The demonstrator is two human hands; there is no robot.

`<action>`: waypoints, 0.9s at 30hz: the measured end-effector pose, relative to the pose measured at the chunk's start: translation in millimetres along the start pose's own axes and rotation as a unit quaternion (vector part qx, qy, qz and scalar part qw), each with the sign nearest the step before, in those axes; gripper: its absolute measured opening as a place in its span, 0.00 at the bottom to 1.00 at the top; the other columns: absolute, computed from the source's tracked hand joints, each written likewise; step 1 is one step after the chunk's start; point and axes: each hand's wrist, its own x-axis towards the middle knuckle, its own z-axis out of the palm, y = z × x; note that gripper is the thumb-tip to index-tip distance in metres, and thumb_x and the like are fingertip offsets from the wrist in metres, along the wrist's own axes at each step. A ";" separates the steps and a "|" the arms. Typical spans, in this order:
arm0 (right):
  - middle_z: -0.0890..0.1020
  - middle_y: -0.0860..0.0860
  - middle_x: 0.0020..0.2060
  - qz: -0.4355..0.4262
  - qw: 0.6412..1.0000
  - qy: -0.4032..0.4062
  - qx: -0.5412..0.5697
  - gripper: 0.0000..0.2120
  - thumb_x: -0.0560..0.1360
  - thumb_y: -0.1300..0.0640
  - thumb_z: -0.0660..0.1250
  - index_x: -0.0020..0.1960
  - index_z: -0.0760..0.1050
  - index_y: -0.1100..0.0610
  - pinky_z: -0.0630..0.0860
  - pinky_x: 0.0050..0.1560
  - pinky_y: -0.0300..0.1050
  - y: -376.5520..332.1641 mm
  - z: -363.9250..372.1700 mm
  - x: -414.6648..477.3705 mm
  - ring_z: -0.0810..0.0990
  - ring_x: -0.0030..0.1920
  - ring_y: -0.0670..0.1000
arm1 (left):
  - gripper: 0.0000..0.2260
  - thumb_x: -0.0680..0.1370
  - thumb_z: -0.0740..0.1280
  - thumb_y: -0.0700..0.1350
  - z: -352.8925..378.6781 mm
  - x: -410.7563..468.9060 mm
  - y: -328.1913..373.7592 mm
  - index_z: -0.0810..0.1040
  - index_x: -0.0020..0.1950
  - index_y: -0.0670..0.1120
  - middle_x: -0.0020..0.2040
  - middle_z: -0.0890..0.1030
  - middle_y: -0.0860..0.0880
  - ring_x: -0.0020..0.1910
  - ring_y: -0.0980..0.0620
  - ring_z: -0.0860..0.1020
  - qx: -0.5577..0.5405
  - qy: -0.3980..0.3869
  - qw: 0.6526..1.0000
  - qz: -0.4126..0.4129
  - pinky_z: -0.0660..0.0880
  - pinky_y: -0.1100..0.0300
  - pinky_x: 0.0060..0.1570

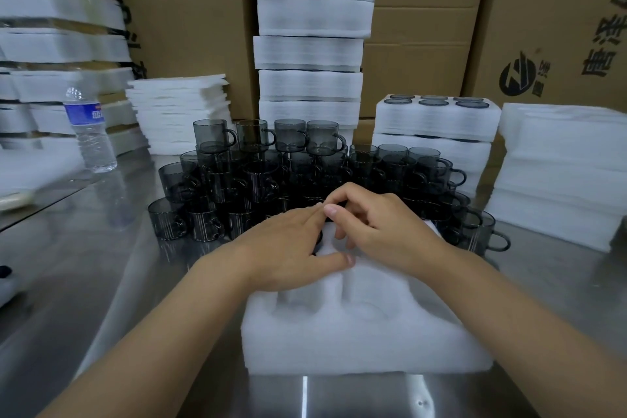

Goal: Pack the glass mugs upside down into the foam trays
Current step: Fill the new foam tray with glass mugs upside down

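Grey glass shows only as a dark sliver under the left hand. That hand lies flat, fingers nearly straight, over the far row of the foam tray, and seems to be pressing a mug down into its pocket. The right hand meets it fingertip to fingertip, its fingers curled down toward the same spot. I cannot tell whether they grip anything, since the hand hides what is beneath.

Nearer the camera, two pockets of this tray are plainly empty, so I judge the tray barely begun. Just behind the hands, a large pile of loose mugs stands upright in tiers on the steel table, so most of the packing looks still to be done.

To the right, a filled tray shows round mug bases at its top and sits on another tray. A tall stack of trays rises against cardboard boxes; I cannot tell whether those are filled. A water bottle stands off to the left.
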 end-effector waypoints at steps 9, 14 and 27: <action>0.82 0.49 0.35 0.000 1.000 -0.006 -0.001 0.06 0.78 0.46 0.60 0.49 0.74 0.46 0.78 0.44 0.54 -1.2 0.0 -0.3 0.81 0.37 0.48 | 0.41 0.69 0.48 0.74 -1.5 1.7 0.2 0.43 0.78 0.56 0.78 0.53 0.55 0.75 0.54 0.54 0.013 -0.086 0.996 -0.035 0.51 0.49 0.74; 0.82 0.50 0.35 0.000 1.000 -0.007 -0.003 0.06 0.78 0.46 0.60 0.49 0.74 0.46 0.78 0.44 0.54 -1.4 -0.2 -0.5 0.81 0.37 0.48 | 0.45 0.64 0.44 0.75 -1.1 -1.2 1.1 0.44 0.78 0.56 0.78 0.53 0.55 0.75 0.55 0.54 0.004 -0.070 0.997 -0.033 0.51 0.50 0.75; 0.82 0.48 0.34 -0.006 1.000 0.022 0.001 0.08 0.78 0.45 0.59 0.48 0.75 0.46 0.76 0.44 0.52 0.1 -1.3 -1.7 0.80 0.37 0.47 | 0.36 0.71 0.43 0.74 7.0 4.3 -10.8 0.60 0.73 0.58 0.65 0.72 0.56 0.66 0.56 0.67 -0.042 -0.004 0.999 0.015 0.62 0.50 0.68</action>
